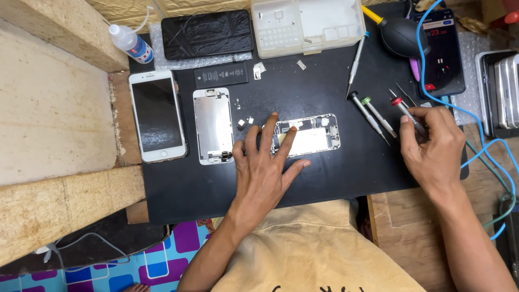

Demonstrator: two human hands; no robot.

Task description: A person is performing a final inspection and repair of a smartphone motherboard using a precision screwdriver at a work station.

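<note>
Head view: the left hand (pixel 265 173) lies flat, fingers spread, released, on the opened phone (pixel 308 135) at the mat's (pixel 324 178) middle. The right hand (pixel 432 146) pinches a red-capped screwdriver (pixel 405 111) near the mat's right edge. Bare mat lies near the body. Far off, a clear tray (pixel 308 24) holds small parts; two screwdrivers (pixel 373 113) lie left of the right hand.

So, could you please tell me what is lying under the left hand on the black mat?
The left hand presses on an opened phone body, with circuit parts and a pale panel showing. Its left end is hidden beneath the fingers.
</note>
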